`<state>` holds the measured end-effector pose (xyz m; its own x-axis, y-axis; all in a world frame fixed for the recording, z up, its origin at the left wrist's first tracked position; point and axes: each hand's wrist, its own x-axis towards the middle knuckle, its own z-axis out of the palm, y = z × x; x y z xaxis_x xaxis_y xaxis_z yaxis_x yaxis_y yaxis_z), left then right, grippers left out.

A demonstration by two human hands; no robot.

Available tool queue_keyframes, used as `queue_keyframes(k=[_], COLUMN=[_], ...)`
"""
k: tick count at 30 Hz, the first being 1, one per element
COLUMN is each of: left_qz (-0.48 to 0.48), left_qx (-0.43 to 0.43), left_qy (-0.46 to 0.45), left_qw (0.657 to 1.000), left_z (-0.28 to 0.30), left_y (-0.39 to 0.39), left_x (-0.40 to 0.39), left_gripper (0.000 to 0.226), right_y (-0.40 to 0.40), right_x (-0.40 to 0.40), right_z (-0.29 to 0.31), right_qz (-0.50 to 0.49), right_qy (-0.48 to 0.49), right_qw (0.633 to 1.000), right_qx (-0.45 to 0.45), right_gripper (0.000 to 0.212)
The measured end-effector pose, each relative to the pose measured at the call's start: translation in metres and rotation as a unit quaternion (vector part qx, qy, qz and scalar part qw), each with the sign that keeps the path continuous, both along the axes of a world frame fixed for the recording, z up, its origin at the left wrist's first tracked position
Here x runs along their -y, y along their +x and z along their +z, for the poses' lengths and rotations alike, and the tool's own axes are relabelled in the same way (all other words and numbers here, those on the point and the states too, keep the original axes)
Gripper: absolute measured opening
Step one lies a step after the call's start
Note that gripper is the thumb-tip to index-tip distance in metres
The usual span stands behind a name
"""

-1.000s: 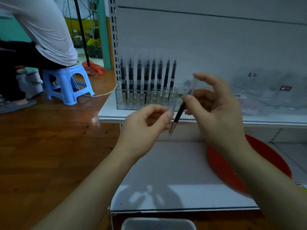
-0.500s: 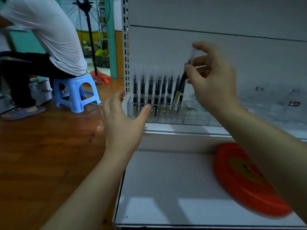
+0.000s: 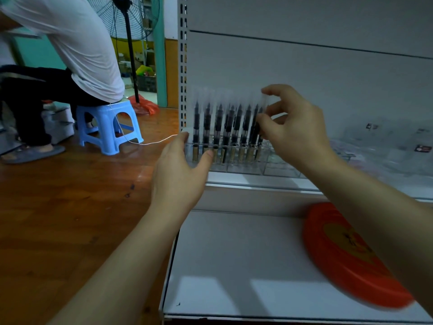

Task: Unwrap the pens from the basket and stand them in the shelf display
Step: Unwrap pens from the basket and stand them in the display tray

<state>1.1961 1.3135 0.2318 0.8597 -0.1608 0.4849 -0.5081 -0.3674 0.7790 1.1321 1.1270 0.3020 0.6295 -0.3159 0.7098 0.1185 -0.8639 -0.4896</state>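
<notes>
White metal shelving fills the view. Below the clear acrylic pen display lies a red round tray. Left hand, fingers relaxed, steadies the display; right hand pinches a black clear-capped pen, likely seating it at the row's right end.

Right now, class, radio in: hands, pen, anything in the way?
Right hand pinching the pen at the row's right end. Left hand open, touching the clear display. Standing pens crowd the slot.
</notes>
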Motion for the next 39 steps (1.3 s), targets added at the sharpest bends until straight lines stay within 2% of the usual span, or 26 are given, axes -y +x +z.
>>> queue_keyframes(k=[4,7,11,18,23,29,34,36,39], left_qz=[0.006,0.028,0.025,-0.092,-0.158,-0.217,-0.242,-0.268,-0.328], left_qx=[0.013,0.061,0.102,0.030,-0.008,-0.123,-0.180,-0.213,-0.252], left_qy=[-0.009,-0.035,-0.066,-0.126,-0.098,0.009,0.142,0.219,0.330], left_qw=[1.000,0.997,0.992,0.987,0.982,0.968,0.943,0.914,0.848], left_z=[0.000,0.000,0.001,-0.018,-0.051,-0.124,-0.196,-0.221,-0.250], left_y=[0.000,-0.003,-0.013,-0.047,-0.067,-0.082,-0.089,-0.092,-0.100], left_x=[0.000,0.000,0.001,0.013,0.016,0.015,0.005,-0.002,-0.010], left_gripper=[0.061,0.057,0.044,0.014,0.008,0.013,0.024,0.023,0.020], right_y=[-0.004,-0.010,-0.023,-0.052,-0.082,-0.111,-0.138,-0.149,-0.161], right_x=[0.000,-0.002,-0.004,-0.024,-0.030,-0.026,-0.023,-0.024,-0.028], right_z=[-0.003,-0.008,-0.022,-0.074,-0.127,-0.208,-0.275,-0.300,-0.332], right_qz=[0.004,0.005,0.003,0.036,0.045,0.050,0.077,0.096,0.143], right_qy=[-0.006,-0.024,-0.010,-0.009,-0.004,-0.012,0.012,0.001,-0.046], right_qw=[1.000,1.000,0.998,0.996,0.997,0.994,0.969,0.950,0.909], right_qx=[0.003,0.013,0.055,0.082,0.059,-0.092,-0.236,-0.297,-0.388], right_gripper=[0.044,0.052,0.049,0.036,0.030,0.035,0.042,0.043,0.045])
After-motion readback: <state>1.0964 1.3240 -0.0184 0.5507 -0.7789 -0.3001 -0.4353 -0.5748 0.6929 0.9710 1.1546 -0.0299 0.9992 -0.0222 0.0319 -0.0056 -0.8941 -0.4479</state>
